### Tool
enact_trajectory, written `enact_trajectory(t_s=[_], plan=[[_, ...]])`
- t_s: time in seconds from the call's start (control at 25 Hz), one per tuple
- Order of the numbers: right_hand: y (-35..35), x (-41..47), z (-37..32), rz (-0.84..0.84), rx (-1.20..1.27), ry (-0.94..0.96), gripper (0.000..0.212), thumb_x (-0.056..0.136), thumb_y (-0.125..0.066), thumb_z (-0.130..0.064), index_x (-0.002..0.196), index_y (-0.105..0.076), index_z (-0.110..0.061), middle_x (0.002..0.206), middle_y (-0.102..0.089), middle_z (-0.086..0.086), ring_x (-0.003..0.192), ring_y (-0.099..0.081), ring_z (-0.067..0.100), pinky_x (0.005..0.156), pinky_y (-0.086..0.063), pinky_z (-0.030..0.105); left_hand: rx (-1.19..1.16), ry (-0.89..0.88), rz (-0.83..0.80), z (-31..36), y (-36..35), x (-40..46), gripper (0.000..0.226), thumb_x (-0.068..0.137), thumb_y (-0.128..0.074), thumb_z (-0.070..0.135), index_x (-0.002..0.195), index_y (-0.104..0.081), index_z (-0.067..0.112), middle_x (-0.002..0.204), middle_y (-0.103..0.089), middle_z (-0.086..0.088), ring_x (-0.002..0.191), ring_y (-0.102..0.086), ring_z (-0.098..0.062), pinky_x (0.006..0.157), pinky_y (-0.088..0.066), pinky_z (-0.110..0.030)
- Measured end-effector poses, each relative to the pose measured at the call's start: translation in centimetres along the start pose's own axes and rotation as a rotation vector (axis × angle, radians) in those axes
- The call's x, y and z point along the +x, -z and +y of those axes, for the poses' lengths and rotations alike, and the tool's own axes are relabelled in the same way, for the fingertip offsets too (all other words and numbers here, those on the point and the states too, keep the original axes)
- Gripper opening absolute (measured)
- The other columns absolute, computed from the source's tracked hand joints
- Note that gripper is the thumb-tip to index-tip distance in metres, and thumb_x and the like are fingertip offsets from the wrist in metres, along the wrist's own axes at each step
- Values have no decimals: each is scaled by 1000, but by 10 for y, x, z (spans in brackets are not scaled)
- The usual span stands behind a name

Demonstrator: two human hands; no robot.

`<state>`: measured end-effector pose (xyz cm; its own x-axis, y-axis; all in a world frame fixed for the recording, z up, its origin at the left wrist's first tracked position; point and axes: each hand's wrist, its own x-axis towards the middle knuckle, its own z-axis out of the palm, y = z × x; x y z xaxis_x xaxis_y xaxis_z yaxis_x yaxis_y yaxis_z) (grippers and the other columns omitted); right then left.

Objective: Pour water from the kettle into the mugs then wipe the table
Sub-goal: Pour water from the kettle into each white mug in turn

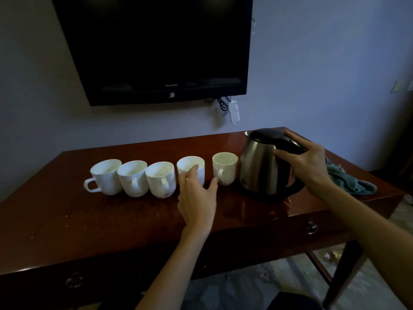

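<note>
Five white mugs stand in a row along the dark wooden counter (67,220), their handles turned toward the person, an arrangement that appears to ready them for filling one after another. From the left, the first mug (106,176), second mug (133,177) and third mug (161,179) sit touching or nearly so, while the fourth mug (194,168) stands just beside them and the fifth mug (225,167) sits a little apart, closest to the kettle. Whether any mug already holds water cannot be told in the dim light. The left hand (196,198) reaches over the counter with its grip spread and relaxed, one fingertip at the near rim of the fourth mug and the thumb pointing toward the fifth; it holds nothing, and seems placed to steady or space the mugs. To the right, the steel kettle (261,166) stands upright on its dark base near the counter's back right corner, spout turned away toward the wall. The right hand (308,164) lies over the black handle, its grip curled round it with the thumb pressed to the steel side, apparently ready to lift. Behind that hand a crumpled blue-green cloth (350,182) rests on the counter's right end, handy for wiping. A dark television (156,45) hangs on the wall above.
</note>
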<state>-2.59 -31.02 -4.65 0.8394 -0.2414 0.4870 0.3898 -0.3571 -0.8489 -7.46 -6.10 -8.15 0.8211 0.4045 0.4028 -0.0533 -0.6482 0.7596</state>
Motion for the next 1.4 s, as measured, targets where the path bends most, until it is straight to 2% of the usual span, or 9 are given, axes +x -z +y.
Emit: enact_trajectory(t_s=[0.12,0.24,0.32,0.4,0.64,0.76,1.0,1.2,1.4], plan=[[4,-8,-5,-24,24,-4,69,73,-88,-22,137,-62,-20,125,-69,3,112,-66,19,99,-55,46,11,86,69,-12,17,-2,67,89,-69,34,147,-39,19,146,-42,-4,127,-51,-26,90,-49,-40],[10,-21,-11,-47,35,11,69,73,-87,-20,137,-61,-19,124,-69,3,104,-68,13,94,-57,38,-74,134,70,-21,20,1,57,89,-69,28,139,-44,15,137,-52,-5,122,-55,-27,81,-43,-34],[14,-30,-16,-77,33,11,68,74,-85,-20,137,-60,-22,115,-71,4,78,-66,-2,72,-58,19,-122,169,60,-24,17,5,47,90,-68,26,129,-44,16,127,-60,-5,112,-60,-25,74,-38,-30],[16,-39,-24,-99,23,3,67,75,-84,-19,137,-59,-24,104,-72,6,57,-61,-7,54,-50,10,-142,189,38,-29,13,11,43,92,-66,25,125,-39,17,122,-64,-5,105,-63,-24,69,-38,-31],[19,-57,-40,-156,82,-42,63,77,-81,-12,136,-61,-24,66,-70,1,36,-49,12,36,-42,23,-114,182,-39,-33,10,21,54,88,-71,33,129,-43,12,125,-61,-8,114,-59,-30,77,-46,-40],[21,-61,-47,-192,102,-74,63,78,-80,-8,137,-60,-21,52,-63,-2,34,-42,12,35,-39,21,-53,121,-29,-40,15,18,61,80,-77,42,128,-52,13,123,-63,-5,116,-59,-30,82,-49,-45],[11,-59,-77,-304,46,-86,55,81,-78,-3,132,-64,-19,43,-53,-10,33,-35,9,34,-33,19,7,6,-121,-59,31,23,43,72,-79,55,96,-68,22,92,-70,5,93,-65,-21,72,-52,-39],[-7,-40,-104,-378,-57,-91,55,74,-85,-9,126,-70,-21,48,-40,1,40,-28,16,40,-27,24,-2,-39,-206,-63,44,28,63,73,-78,55,125,-65,24,112,-71,0,109,-62,-25,83,-49,-41],[-17,-32,-120,-430,-124,-128,54,71,-87,-13,122,-73,-24,50,-32,0,41,-25,15,41,-25,24,27,-57,-270,-70,46,41,66,69,-78,62,120,-67,22,100,-72,-1,100,-64,-24,73,-49,-38]])
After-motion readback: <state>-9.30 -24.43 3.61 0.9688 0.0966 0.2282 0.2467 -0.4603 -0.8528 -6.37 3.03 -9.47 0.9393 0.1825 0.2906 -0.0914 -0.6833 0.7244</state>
